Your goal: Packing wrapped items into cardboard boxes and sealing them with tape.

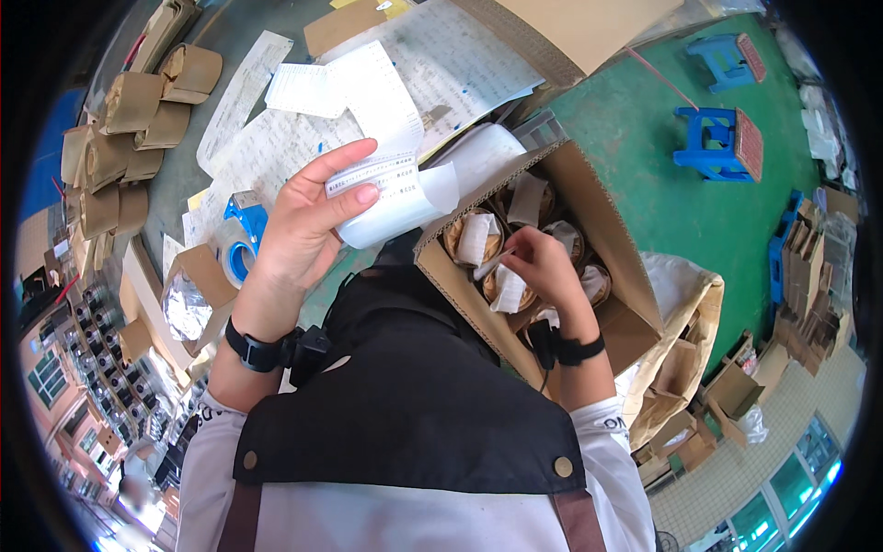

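My left hand [308, 216] holds a curled strip of white labels [391, 207] between thumb and fingers. Its printed upper end trails onto the papers on the table. Inside an open cardboard box [621, 248] at my right stand several round, brown-wrapped items [452, 241], with white slips lying across their tops. Over these items, my right hand [550, 269] is closed in a pinch on a small white label [489, 265]. The label's edge is close to one wrapped item; whether it touches is hard to make out.
A blue tape dispenser [244, 235] stands left of my left hand, beside a small carton with a silvery lining [187, 308]. Brown paper-wrapped bundles [133, 103] are piled at the far left. Blue stools [706, 147] stand on the green floor; a large tan sack [685, 322] is right of the box.
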`<state>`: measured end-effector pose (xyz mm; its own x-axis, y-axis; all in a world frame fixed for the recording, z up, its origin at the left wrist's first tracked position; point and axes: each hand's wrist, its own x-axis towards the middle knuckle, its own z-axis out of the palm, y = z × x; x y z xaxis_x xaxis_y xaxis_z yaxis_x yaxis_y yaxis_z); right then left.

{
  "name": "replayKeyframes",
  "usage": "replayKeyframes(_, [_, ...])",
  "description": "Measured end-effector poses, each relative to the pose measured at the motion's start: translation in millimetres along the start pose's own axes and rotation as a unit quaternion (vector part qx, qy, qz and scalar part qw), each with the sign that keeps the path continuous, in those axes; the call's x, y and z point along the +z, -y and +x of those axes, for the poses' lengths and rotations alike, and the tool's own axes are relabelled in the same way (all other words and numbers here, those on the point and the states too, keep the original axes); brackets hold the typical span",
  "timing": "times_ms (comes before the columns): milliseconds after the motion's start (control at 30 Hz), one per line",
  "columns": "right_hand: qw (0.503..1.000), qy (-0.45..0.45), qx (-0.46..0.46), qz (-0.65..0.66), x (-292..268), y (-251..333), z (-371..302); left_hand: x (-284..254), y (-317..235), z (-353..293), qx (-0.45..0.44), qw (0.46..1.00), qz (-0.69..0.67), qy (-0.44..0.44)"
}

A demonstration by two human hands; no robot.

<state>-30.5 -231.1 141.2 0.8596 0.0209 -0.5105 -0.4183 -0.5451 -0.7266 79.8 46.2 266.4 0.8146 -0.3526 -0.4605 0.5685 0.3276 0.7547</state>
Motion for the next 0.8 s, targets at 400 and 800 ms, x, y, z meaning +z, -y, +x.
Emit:
replayKeyframes(400, [0.990, -0.080, 0.020, -0.113, 77, -26, 46, 7, 15, 5, -0.034, 0.999, -0.019, -0.002])
replayKeyframes(800, [0.879, 0.029, -0.148, 0.453, -21, 100, -19, 38, 36, 7, -0.049, 0.993, 0.089, 0.060])
